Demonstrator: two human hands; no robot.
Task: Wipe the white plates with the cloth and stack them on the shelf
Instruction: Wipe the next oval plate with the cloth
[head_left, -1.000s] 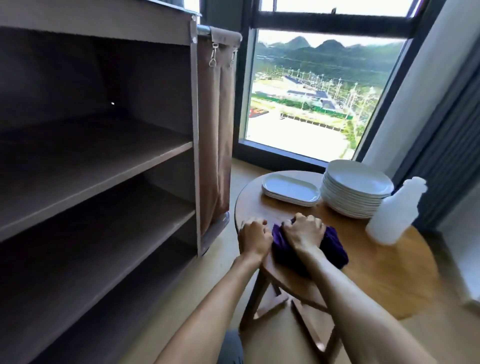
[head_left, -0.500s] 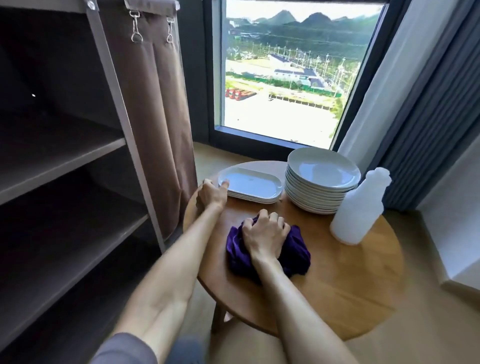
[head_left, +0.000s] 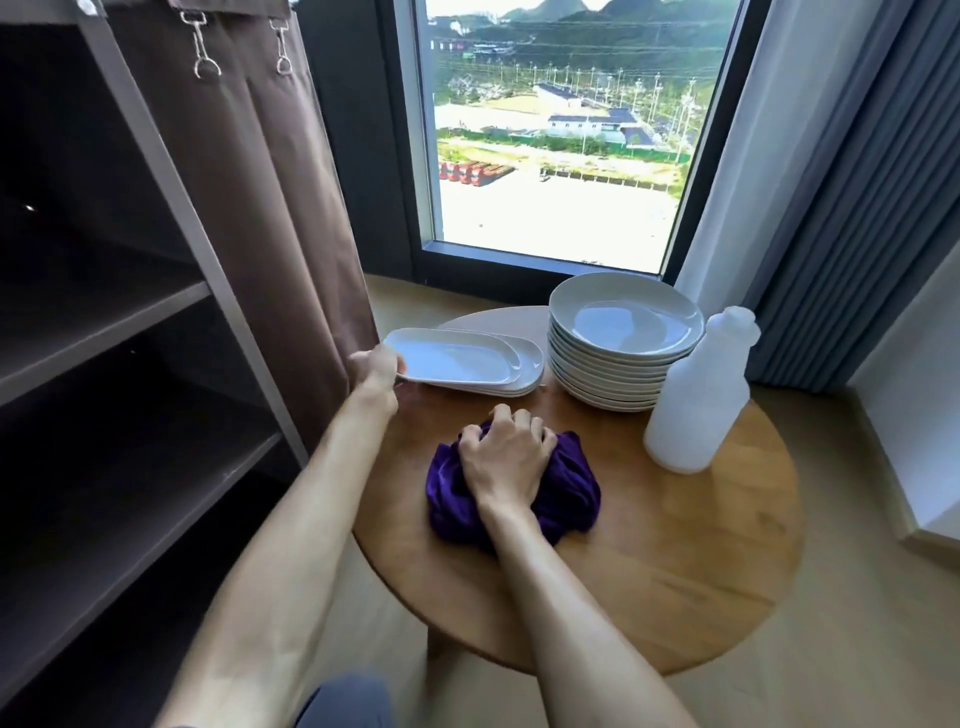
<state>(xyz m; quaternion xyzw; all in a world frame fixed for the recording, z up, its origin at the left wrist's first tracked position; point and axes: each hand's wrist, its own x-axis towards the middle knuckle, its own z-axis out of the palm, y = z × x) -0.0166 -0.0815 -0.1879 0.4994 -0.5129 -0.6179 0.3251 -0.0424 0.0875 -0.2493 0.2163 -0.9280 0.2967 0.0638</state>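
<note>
Fingers (head_left: 511, 423) of the right hand (head_left: 501, 457) curl into the purple cloth (head_left: 569, 493) on the table (head_left: 675, 545); left hand (head_left: 376, 366) pinches the top oblong plate (head_left: 452, 356) by its rim

High-rise home room — curtains (head_left: 831, 171), shelving (head_left: 104, 332)

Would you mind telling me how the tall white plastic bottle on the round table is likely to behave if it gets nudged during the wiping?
The white plastic bottle stands tall on a narrow base, so it would probably tip rather than slide. It looks translucent and thin-walled, so likely light, though its fill level cannot be seen. Being round, it may roll across the wooden table if it falls.
</note>
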